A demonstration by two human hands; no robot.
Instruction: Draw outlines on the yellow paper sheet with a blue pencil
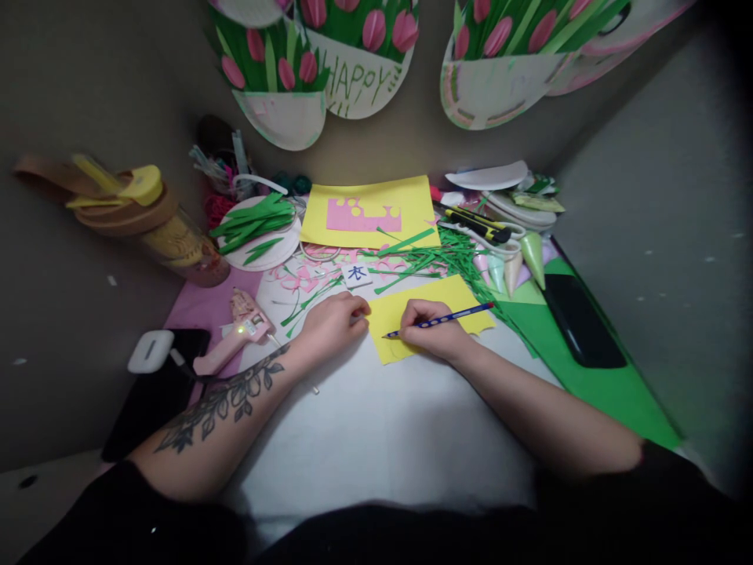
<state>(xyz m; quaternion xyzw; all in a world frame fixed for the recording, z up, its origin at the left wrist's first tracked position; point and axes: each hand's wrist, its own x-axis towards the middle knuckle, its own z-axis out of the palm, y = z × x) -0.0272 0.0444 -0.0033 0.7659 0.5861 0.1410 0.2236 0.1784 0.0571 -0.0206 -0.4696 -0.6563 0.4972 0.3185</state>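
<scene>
A blue pencil with a red end is gripped in my right hand, its point down on a piece of yellow paper. Faint curved lines show on the paper near the point, and its lower right edge is cut in scallops. My left hand rests at the paper's left edge, fingers curled, with thumb and fingertips at the sheet. Just beyond the left hand lies a small white card bearing a blue character.
A pink glue gun and a tumbler stand left. Behind lie green paper strips, a yellow sheet with a cut pink piece, and a yellow-black cutter. A dark phone lies right.
</scene>
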